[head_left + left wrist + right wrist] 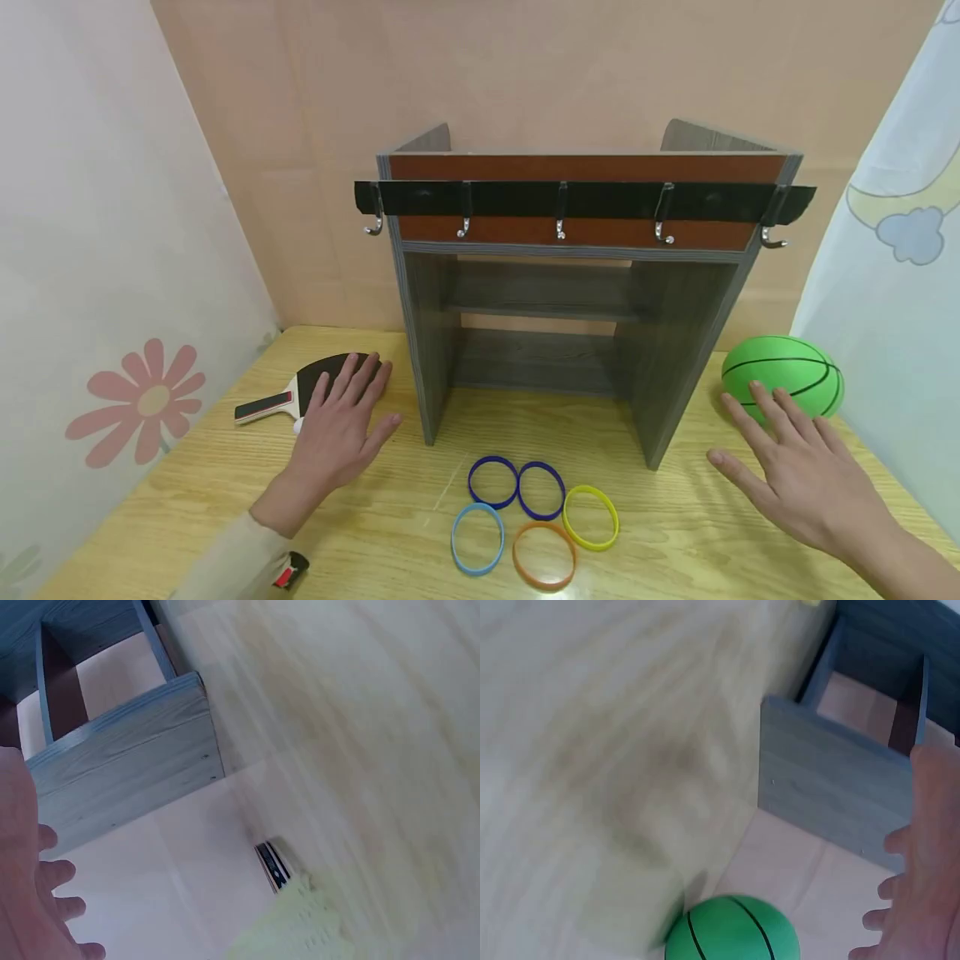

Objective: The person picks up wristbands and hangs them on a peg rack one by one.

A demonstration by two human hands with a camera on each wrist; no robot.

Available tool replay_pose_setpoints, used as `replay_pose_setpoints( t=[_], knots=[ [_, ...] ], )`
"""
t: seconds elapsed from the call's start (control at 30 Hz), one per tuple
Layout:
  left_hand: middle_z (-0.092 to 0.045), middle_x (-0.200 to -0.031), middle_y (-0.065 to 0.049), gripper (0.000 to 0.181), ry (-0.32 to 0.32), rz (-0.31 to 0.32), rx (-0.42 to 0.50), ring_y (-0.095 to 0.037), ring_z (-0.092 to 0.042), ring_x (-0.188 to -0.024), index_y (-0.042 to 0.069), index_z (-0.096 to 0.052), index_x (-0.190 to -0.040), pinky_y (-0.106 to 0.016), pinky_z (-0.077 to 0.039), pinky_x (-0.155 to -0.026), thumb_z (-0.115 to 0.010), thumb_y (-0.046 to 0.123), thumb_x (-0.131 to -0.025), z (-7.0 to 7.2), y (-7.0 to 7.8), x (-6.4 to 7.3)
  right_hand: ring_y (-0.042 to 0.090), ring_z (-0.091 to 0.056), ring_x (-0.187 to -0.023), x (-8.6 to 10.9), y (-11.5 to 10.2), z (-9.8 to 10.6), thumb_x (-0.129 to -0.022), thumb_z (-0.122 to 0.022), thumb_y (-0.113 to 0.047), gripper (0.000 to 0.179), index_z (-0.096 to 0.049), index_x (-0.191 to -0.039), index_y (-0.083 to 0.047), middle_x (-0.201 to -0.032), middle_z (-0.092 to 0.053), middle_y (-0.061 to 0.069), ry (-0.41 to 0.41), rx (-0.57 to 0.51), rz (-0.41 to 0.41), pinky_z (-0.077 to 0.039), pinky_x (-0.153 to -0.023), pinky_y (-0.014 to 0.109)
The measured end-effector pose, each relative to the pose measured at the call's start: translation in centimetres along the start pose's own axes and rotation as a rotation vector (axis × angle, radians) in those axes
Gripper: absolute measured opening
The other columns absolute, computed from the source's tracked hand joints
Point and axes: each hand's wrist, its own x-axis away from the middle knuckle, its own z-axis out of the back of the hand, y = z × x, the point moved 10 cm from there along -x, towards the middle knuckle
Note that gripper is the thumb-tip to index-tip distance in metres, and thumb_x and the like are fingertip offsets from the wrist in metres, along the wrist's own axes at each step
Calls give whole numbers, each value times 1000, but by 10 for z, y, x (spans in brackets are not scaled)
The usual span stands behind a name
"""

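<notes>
Wood-grain table [367, 533], peach backdrop [555, 75]. Left of grey shelf unit [543, 292]: black paddle [306, 385], long axis roughly sideways, handle pointing left; near blade, left hand [341, 433], fingers spread, grasping nothing. Right: green ball [783, 371], right hand [810, 479] near, fingers spread, empty.

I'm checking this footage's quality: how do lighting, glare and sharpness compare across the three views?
Head view: mostly sharp and evenly lit, with glare on the wooden tabletop by the orange wristband; left wrist view: hazy and soft, tabletop grain smeared, the desktop shelf tinted bluish; right wrist view: similarly hazy, grain blurred, with a shadow beside the green basketball.
</notes>
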Motion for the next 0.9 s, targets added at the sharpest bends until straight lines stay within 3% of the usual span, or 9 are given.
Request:
replay_pose_setpoints(
  t=[0.1,0.2,0.27,0.37,0.5,0.67,0.8,0.9],
  knots=[
    [-31,-150,-13,65,57,-9,65,-32,-21,-138,7,-37,-145,-57,-20,-107,-40,51,-97,5,4,-3,42,-11,-138,4,-15,1,-92,-58,-46,68,-38,-144,-6,-149,-23,25,46,-29,23,-3,-108,61],
    [-39,-143,-16,59,142,15,182,-34,-35,-130,5,-43,-141,-55,-35,-99,-46,45,-97,14,6,-8,44,-37,-122,6,-35,2,-86,-65,-45,59,-56,-127,-4,-134,-43,23,113,-60,62,-31,-94,65],
    [-46,-135,-17,53,208,36,288,-34,-45,-121,2,-48,-137,-53,-44,-90,-52,36,-97,21,7,-12,39,-50,-107,7,-49,0,-81,-71,-42,49,-64,-112,-5,-118,-53,19,147,-96,94,-43,-79,59],
    [-54,-121,-16,42,305,53,448,-29,-56,-105,0,-55,-128,-48,-52,-79,-59,22,-93,29,8,-19,26,-59,-90,7,-69,-8,-75,-78,-34,34,-67,-97,-10,-100,-61,3,155,-145,138,-51,-69,46],
    [-59,-109,-16,33,424,12,637,-25,-62,-91,-3,-60,-120,-41,-56,-71,-63,4,-88,38,11,-29,8,-59,-75,-1,-89,-27,-72,-80,-23,23,-68,-90,-15,-88,-60,-12,76,-278,161,-51,-58,29],
    [-63,-103,-19,32,542,3,761,-30,-64,-86,-9,-60,-115,-35,-57,-69,-63,-11,-83,58,20,-37,-3,-43,-60,-13,-108,-47,-78,-76,-22,14,-63,-80,-21,-69,-49,-19,-55,-465,169,-40,-49,20],
    [-63,-96,-25,26,599,50,809,-35,-62,-82,-15,-60,-106,-27,-56,-69,-60,-19,-80,77,28,-40,-3,-29,-51,-20,-117,-56,-79,-75,-28,27,-51,-69,-27,-57,-32,-19,-117,-477,143,-26,-44,17],
    [-64,-91,-26,20,644,62,857,-33,-62,-80,-16,-62,-100,-19,-54,-70,-60,-20,-80,79,25,-40,-3,-32,-50,-23,-119,-65,-79,-75,-28,24,-54,-68,-25,-56,-36,-20,-193,-472,109,-28,-43,18]
  ],
)
